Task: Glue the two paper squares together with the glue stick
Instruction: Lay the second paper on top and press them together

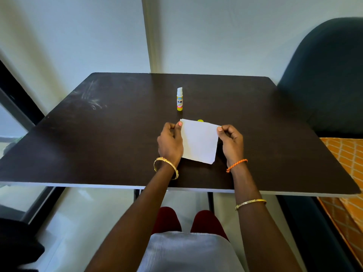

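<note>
Both hands, the left hand (170, 142) and right hand (230, 143), pinch the far corners of the white paper (199, 141), where a second edge peeks at its far left corner, half hiding a yellow cap (200, 120) behind it, near one uncapped glue stick (179, 99) upright on the dark bench (98, 138).

One glue stick (179, 99), uncapped, upright toward the far edge of the desk (98, 134); one yellow cap (200, 120). White paper (199, 142): two layered edges visible at one corner. Two hands, left (170, 143) and right (231, 144); three bangles; one chair (324, 79).
</note>
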